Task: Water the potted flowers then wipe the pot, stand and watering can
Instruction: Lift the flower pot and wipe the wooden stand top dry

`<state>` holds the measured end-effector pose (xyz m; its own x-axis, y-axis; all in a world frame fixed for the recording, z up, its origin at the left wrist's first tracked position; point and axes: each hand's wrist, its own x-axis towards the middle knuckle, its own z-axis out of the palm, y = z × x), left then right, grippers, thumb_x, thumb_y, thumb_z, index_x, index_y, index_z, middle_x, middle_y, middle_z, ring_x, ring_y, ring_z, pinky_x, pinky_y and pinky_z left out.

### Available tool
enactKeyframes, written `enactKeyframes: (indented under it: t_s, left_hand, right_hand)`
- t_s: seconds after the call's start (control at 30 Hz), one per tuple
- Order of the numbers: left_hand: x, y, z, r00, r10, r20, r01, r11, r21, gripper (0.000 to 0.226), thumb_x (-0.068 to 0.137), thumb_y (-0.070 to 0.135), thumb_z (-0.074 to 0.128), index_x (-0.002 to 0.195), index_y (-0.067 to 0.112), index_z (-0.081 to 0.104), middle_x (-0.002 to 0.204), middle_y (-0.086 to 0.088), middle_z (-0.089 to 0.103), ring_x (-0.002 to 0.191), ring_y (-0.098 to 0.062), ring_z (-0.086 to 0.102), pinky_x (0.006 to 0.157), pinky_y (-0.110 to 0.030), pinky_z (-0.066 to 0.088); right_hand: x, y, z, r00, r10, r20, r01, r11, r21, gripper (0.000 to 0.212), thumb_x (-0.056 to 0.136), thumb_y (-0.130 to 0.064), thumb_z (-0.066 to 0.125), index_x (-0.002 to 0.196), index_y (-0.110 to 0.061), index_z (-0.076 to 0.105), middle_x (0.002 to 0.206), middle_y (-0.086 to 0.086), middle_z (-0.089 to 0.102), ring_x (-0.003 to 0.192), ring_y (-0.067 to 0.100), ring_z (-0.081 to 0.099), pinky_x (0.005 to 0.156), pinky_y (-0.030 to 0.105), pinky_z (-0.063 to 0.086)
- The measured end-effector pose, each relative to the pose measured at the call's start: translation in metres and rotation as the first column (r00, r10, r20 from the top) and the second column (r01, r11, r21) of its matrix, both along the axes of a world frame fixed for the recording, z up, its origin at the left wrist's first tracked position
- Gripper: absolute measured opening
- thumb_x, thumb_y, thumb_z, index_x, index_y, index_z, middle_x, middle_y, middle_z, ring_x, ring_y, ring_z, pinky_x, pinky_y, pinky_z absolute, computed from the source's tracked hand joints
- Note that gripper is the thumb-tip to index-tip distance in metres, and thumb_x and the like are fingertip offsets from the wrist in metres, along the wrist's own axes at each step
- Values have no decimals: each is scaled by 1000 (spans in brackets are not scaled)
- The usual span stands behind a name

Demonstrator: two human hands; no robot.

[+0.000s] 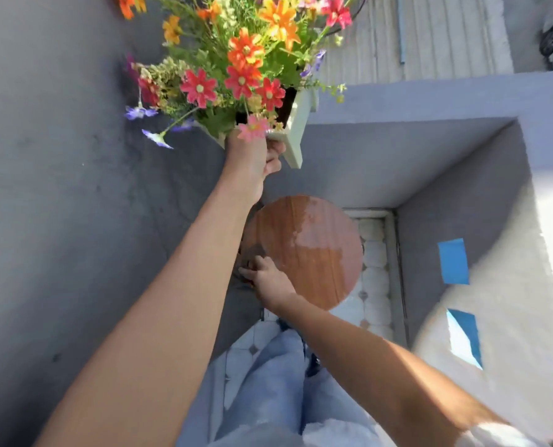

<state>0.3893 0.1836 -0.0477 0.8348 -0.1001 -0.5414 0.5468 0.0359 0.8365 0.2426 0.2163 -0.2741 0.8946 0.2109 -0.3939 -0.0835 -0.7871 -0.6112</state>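
A pale green pot point(296, 124) full of red, orange and purple flowers point(243, 69) is held up in the air, tilted, above the round wooden stand point(310, 250). My left hand point(252, 159) grips the pot's rim from below. The stand's top shows a wet, shiny patch on its far right half. My right hand point(265, 279) rests at the stand's left edge, fingers bent over something dark that I cannot make out. No watering can is in view.
A grey wall fills the left side. A grey ledge point(430, 101) and recessed corner lie behind the stand. Pale floor tiles point(375, 256) show beside it. Blue tape patches point(454, 261) mark the right wall. My jeans-clad legs are below.
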Motion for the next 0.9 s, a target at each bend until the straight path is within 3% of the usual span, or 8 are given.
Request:
enactKeyframes:
  t_s: [0.07,0.17,0.27,0.4,0.53,0.6,0.73,0.9]
  left_hand:
    - [6,2,-1,1000,-12,14,12,1000,-4,35,104,13,28,75,11,48,64,-9,49,32,-3,33,36,-18,20]
    - [11,7,-7,999,-22,29,23,1000,-12,32,102,13,28,80,10,52,64,-9,51,33,-3,36,37,-17,21]
    - [10,9,-11,999,-28,26,28,1000,-10,30,99,9,29,81,9,52,63,-9,51,32,-3,37,37,-17,21]
    - [6,11,-9,1000,-24,14,24,1000,4,29,100,10,30,79,12,50,62,-9,51,34,-5,35,39,-19,20]
    - [12,14,-11,999,-35,20,35,999,19,28,100,10,31,77,10,49,63,-11,50,31,-5,36,36,-18,21]
    - [13,14,-9,999,-36,29,36,999,25,32,101,13,27,78,11,49,62,-11,50,35,-7,36,40,-20,21]
    - [16,11,-9,999,-13,36,11,999,38,36,102,12,23,80,15,51,59,-9,51,36,-7,36,41,-21,20]
    - [22,10,-7,999,-22,35,20,999,49,35,100,11,25,80,13,53,59,-9,52,38,-8,33,38,-20,22]
  right_hand:
    - [-2,1,-10,995,96,32,-94,993,-78,56,90,-1,48,143,-20,43,130,13,38,119,37,35,79,48,53]
    - [9,-35,-18,986,56,160,-31,988,-150,54,93,-5,48,144,-22,42,130,10,38,120,35,35,85,48,53]
    - [31,-101,-22,962,-178,207,213,964,-160,50,96,-8,46,141,-28,48,128,8,42,120,31,38,100,45,46]
    - [44,-166,-31,841,-482,247,521,844,-125,38,91,-17,54,127,-28,62,120,8,51,115,30,46,98,37,44]
    - [42,-156,-38,812,-534,233,573,805,-152,45,83,-8,61,123,-27,66,119,12,54,109,33,50,94,38,47]
    - [36,-135,-36,838,-505,207,537,830,-151,45,86,-5,55,124,-26,65,119,11,52,111,32,50,94,38,47]
    - [11,-71,-29,954,-261,147,276,957,-92,45,89,-9,54,132,-22,55,122,9,46,119,30,43,95,41,48]
    - [13,-13,-24,976,-7,216,15,999,-36,30,96,-31,49,123,-23,62,109,4,47,108,26,44,77,41,55]
